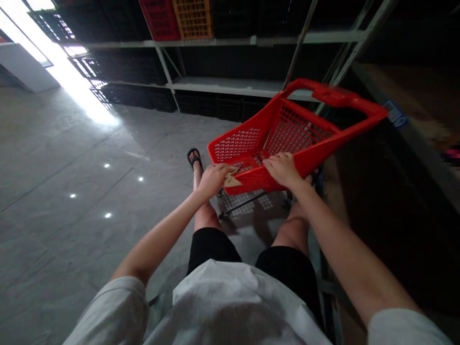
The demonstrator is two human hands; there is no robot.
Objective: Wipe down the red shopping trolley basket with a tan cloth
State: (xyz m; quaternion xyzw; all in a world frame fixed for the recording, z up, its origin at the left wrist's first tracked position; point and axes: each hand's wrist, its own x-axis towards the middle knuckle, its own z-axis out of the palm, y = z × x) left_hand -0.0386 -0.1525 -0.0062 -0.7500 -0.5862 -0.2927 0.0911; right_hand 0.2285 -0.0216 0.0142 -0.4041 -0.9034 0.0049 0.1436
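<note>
A red plastic shopping cart (312, 158) stands sideways before me, its handle at the upper right and its basket walls pierced like a grid. My left hand (214, 179) is closed on a beige cloth (233, 181), which lies against the near rim at the cart's left corner. Farther right along the same rim, my right hand (282, 168) grips the edge with its fingers bent over into the basket. The cart's lower grey rack (251, 201) shows between my legs.
Behind the cart runs a metal shelf rack (223, 86) with black crates, a red crate (160, 19) and an orange crate (193, 19). A dark ledge (413, 120) borders the right side. Grey floor (89, 201) spreads to the left, toward a bright opening.
</note>
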